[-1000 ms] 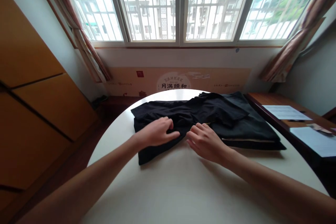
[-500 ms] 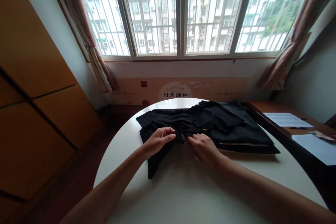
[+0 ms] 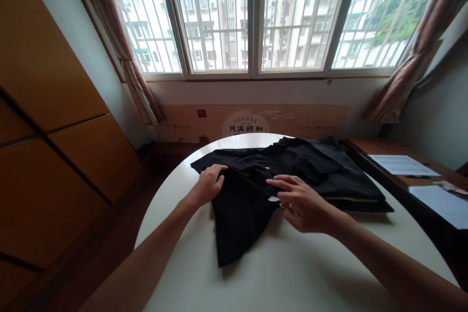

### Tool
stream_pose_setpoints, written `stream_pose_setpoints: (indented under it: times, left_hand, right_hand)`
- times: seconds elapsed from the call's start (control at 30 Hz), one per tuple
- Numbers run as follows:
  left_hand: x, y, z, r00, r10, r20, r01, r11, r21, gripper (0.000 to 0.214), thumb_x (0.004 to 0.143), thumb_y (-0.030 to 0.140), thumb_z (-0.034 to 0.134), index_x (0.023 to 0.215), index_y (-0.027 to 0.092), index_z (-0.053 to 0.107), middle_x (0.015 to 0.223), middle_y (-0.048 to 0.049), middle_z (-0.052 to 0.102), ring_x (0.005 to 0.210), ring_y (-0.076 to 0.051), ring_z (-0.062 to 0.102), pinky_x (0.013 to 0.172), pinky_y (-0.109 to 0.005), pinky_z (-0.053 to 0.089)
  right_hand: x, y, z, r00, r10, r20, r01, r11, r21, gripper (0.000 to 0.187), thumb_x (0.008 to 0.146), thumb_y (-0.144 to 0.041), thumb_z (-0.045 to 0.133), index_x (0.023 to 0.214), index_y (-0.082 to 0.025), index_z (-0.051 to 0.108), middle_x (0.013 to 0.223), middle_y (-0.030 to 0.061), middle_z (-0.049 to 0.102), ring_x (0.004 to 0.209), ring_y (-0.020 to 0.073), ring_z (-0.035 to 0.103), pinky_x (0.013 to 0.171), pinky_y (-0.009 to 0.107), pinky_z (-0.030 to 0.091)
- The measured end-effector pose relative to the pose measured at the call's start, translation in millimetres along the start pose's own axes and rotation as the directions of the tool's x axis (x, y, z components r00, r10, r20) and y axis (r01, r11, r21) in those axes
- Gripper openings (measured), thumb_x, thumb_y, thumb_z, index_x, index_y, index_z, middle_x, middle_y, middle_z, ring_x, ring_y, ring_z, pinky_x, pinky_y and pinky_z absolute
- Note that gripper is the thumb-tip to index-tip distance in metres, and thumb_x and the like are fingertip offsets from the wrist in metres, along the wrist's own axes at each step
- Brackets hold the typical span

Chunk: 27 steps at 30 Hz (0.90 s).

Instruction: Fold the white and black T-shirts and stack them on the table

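Observation:
A black garment (image 3: 243, 214), shirt-like, lies crumpled on a round white table (image 3: 183, 273), one pointed part spread toward me. At its left edge rests my left hand (image 3: 210, 186), fingers laid on the cloth and thumb apart. My right hand (image 3: 303, 203) is over the garment's right side, its fingers stretched out to the left and apart. Close to those fingertips a small white tag (image 3: 273, 199) shows against the black cloth. The lower fingers of the right hand are partly hidden.
Folded dark cloth (image 3: 360, 190) lies on the table's right side, partly under the garment. Beyond the table's right edge, a brown wooden surface (image 3: 360, 146) carries white papers (image 3: 404, 165). A wooden cabinet (image 3: 76, 161) stands left; a barred window (image 3: 223, 24) is ahead.
The front part of the garment has spread out toward me. My left hand shifted up and left; my right hand moved right and its fingers opened. A white tag became visible.

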<state>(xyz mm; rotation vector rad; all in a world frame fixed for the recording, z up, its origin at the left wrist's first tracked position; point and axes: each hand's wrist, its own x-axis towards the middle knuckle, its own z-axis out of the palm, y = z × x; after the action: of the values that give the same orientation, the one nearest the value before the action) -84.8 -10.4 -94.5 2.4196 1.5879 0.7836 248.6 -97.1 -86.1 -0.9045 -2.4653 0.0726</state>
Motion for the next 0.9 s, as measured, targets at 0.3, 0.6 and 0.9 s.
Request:
stream_pose_setpoints:
  times: [0.3, 0.6, 0.9]
  left_hand:
    - [-0.4, -12.0, -0.8, 0.977, -0.17, 0.131, 0.145, 0.973, 0.182, 0.08, 0.093, 0.045, 0.058, 0.164, 0.015, 0.04, 0.17, -0.0171, 0.039, 0.159, -0.041, 0.033, 0.128, -0.059, 0.025]
    - [1.7, -12.1, -3.5, 0.929, -0.311, 0.203, 0.31, 0.95, 0.036, 0.081, 0.106, 0.067, 0.017, 0.171, 0.02, 0.029, 0.174, -0.011, 0.032, 0.161, -0.032, 0.029, 0.13, -0.051, 0.022]
    - [9.6, -31.5, -7.5, 0.861, -0.47, 0.195, 0.395, 0.859, 0.325, 0.098, 0.101, 0.076, 0.007, 0.171, 0.008, 0.023, 0.174, -0.0182, 0.026, 0.162, -0.042, 0.02, 0.129, -0.064, 0.008]
  right_hand:
    - [12.1, -61.3, 25.6, 0.964, -0.053, 0.26, 0.023, 0.993, 0.117, 0.05, 0.077, -0.014, 0.06, 0.126, -0.017, 0.067, 0.106, 0.0112, 0.076, 0.104, 0.0269, 0.069, 0.104, 0.042, 0.047]
    - [2.0, -67.3, -24.7, 0.746, -0.045, 0.665, -0.154, 0.959, 0.237, 0.017, 0.068, -0.019, 0.06, 0.056, -0.022, 0.048, 0.054, -0.0055, 0.054, 0.049, 0.011, 0.036, 0.05, 0.027, 0.03]
    - [4.3, -63.7, -21.6, 0.338, -0.001, 0.941, -0.308, 0.945, 0.111, 0.033, 0.084, -0.042, 0.063, 0.057, -0.023, 0.06, 0.047, -0.0056, 0.056, 0.051, 0.0146, 0.059, 0.051, 0.024, 0.041]
